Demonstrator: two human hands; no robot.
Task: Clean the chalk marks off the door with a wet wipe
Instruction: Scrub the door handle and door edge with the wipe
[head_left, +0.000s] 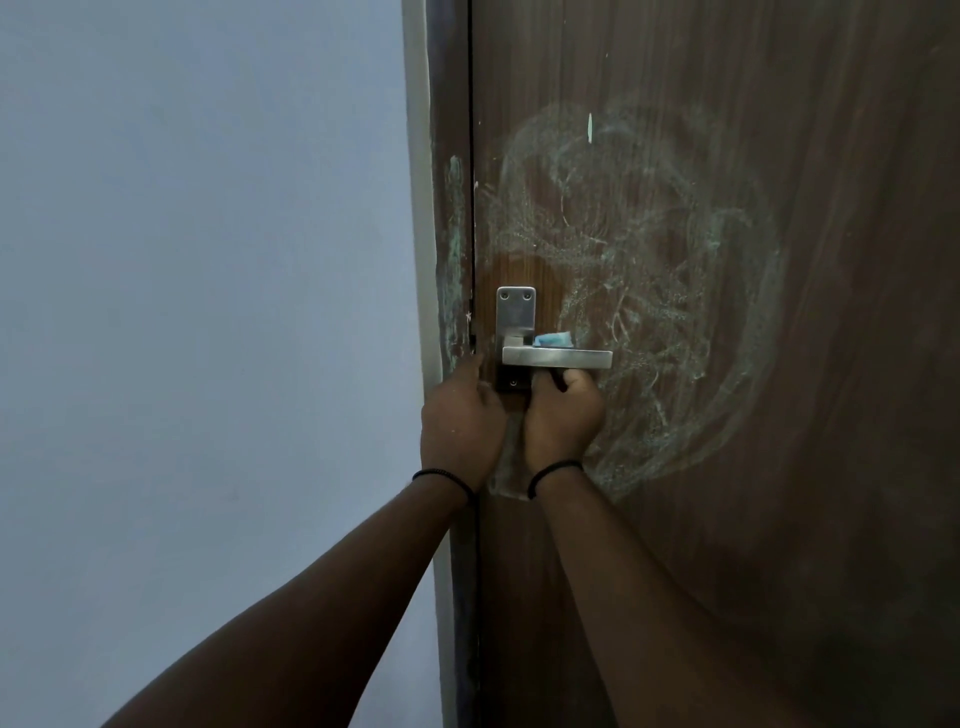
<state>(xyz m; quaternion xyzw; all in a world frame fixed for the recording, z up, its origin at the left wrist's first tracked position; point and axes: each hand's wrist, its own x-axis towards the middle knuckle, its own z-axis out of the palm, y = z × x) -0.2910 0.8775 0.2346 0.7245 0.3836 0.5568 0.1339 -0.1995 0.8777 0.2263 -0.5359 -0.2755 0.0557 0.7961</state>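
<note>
Door (779, 364): brown wood grain, upright, filling the right of the view; its left edge meets the frame (449, 260).
Chalk (649, 291): pale swirls spread wide above and right of the handle (558, 357); a greenish smear also runs down the frame.
Blue bit (555, 340): a small blue piece resting on top of the handle — perhaps chalk, cannot tell.
Wipe (506, 467): a pale, translucent sheet hanging between the two wrists, just below the handle.
Left hand (462, 421): back to the camera, fingers curled at the top of the wipe; the pinch itself is hidden.
Right hand (563, 415): knuckles bent just under the handle, fingers closed together on the wipe.
Stage: judged as unfolding the wipe — most chalk not yet cleaned.
Risk: a bunched wipe would only smear the chalk; knocking the handle could drop the blue bit; a thin wet sheet may tear if pulled hard.
</note>
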